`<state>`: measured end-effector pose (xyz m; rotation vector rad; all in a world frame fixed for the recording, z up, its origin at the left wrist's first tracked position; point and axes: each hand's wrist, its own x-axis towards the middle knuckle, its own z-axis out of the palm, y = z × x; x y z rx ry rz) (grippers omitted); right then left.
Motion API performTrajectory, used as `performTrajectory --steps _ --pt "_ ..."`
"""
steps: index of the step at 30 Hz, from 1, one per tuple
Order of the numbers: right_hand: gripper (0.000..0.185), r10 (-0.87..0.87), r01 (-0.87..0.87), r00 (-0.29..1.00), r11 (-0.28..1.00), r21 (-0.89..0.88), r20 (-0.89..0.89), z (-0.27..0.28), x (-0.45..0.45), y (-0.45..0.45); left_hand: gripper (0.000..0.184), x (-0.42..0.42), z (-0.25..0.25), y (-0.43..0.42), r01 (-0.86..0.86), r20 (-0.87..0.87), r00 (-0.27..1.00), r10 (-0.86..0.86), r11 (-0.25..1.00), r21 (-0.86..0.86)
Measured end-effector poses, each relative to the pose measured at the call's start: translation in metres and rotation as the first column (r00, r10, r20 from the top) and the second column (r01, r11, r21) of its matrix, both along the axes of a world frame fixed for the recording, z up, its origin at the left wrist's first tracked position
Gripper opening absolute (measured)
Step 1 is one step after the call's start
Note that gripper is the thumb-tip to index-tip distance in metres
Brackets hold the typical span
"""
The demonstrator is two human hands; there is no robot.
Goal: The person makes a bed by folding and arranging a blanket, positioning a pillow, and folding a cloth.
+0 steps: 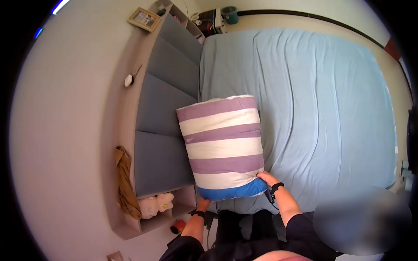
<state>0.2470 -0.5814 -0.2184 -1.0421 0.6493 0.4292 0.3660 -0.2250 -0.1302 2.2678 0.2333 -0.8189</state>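
A pillow (224, 148) with purple, white and blue stripes is over the near left part of the bed, close to the headboard (163, 156). My left hand (203, 203) grips its near left corner, with the fingers mostly hidden beneath the blue end. At the near right corner, my right hand (267, 177) is closed on the pillow's side, thumb on top and the other fingers out of sight. Under the pillow spreads a wrinkled light blue sheet (322, 113). Both wrists wear dark bands.
On the headboard ledge are a picture frame (144, 19), a small white object (129, 80) and a brown cloth (125, 182). Pink plush toys (149, 207) sit in the near shelf. A green bin (229, 15) stands beyond the bed. A blurred oval covers the lower right.
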Motion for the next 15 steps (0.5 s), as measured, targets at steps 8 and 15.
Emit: performTrajectory --steps 8,15 --pt "0.012 -0.383 0.385 0.92 0.923 -0.002 0.083 0.18 0.019 0.004 0.016 0.0 0.039 0.024 0.594 0.122 0.476 -0.871 0.42 0.686" --pt "0.019 -0.318 0.391 0.796 0.92 -0.037 0.516 0.367 -0.021 -0.106 0.02 -0.075 0.152 -0.107 0.345 -0.137 0.919 -0.369 0.923 -0.172"
